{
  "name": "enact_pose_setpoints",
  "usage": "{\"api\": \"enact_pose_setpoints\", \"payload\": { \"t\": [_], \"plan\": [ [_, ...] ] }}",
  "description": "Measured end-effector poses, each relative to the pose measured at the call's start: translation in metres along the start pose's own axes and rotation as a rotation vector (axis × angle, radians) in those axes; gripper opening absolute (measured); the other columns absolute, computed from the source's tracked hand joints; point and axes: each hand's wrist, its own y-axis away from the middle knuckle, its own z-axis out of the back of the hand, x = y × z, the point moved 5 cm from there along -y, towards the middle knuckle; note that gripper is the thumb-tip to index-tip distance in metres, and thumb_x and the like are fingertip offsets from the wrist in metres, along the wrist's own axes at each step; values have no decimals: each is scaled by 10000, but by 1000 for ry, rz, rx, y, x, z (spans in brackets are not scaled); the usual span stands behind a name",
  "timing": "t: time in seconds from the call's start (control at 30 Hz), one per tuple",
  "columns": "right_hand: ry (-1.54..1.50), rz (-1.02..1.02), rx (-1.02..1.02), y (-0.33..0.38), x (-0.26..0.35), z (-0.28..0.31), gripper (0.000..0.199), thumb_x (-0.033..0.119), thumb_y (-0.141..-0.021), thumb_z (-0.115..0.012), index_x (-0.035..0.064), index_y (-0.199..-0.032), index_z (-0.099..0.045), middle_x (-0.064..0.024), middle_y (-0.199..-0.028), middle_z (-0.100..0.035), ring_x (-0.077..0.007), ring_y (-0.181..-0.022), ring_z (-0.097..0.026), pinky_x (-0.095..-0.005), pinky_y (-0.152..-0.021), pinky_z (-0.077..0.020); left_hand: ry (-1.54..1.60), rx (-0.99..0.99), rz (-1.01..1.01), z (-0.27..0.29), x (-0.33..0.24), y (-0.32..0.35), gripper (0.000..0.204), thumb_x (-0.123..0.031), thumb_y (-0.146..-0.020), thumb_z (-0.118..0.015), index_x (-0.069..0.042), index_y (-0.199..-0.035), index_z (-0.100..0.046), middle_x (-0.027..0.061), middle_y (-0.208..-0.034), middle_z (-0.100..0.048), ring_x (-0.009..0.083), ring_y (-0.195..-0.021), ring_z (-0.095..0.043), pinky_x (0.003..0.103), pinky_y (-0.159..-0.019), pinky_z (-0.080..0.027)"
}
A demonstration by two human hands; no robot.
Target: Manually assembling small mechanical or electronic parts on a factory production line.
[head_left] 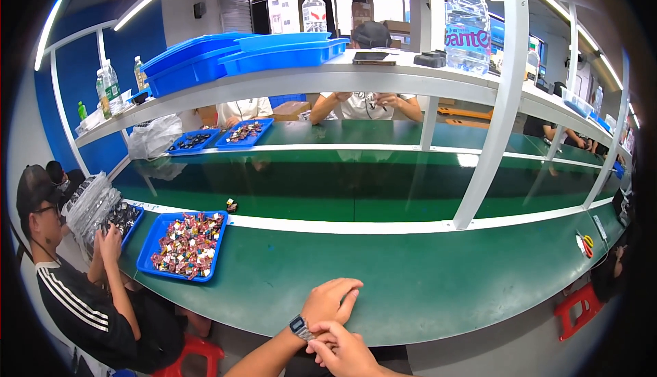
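Note:
My left hand (333, 300) rests at the near edge of the green worktable, its fingers stretched to the right and holding nothing. A digital wristwatch (300, 327) with a dark face and a silver metal band is around my left wrist. My right hand (342, 348) crosses over from the right, with its thumb and fingers pinched at the watch's band. Its fingertips partly cover the band. Left of my hands, a blue tray (222, 245) holds many small reddish, white and dark parts.
A person (72, 288) sits at the left, hands at a second tray (131, 232) of dark parts. White posts (489, 113) carry a shelf with blue trays (284, 54) and bottles. Scissors (587, 245) lie far right. Red stools (578, 310) stand below the table. Another person (366, 107) works across.

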Motion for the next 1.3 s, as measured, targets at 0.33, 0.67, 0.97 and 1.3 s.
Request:
{"api": "enact_pose_setpoints", "payload": {
  "t": [0.33,0.67,0.97,1.3],
  "plan": [
    [-519,30,58,50,-42,-4,216,36,-971,-543,-9,-1182,-530,-116,-959,-685,-127,-721,-646,-234,-609,-519,-266,230,-258,-16,-39,22,157,-121,-851,-617,-86,-1003,-636,54,-827,-637,258,-763,-631,382,-675,-520],
    [-599,100,387,118,-59,-28,323,59,-957,-590,-19,-1261,-511,-153,-1122,-647,-229,-1079,-649,-328,-971,-497,-427,340,-330,-10,-75,103,245,-124,-786,-629,-96,-1029,-617,24,-808,-585,192,-731,-593,327,-638,-481],
    [-718,-182,446,133,-95,-36,308,92,-953,-589,-16,-1239,-555,-110,-969,-679,-164,-921,-667,-279,-829,-526,-112,285,-227,-9,-139,148,327,-120,-691,-661,-26,-1004,-652,107,-874,-633,270,-842,-632,388,-750,-509],
    [-590,-23,395,116,-110,-46,311,74,-944,-586,-14,-1239,-545,-106,-969,-680,-162,-962,-648,-290,-843,-519,86,223,-207,-6,-139,146,275,-45,-670,-654,-11,-941,-683,127,-841,-654,298,-789,-655,381,-728,-551]
  ]
}}
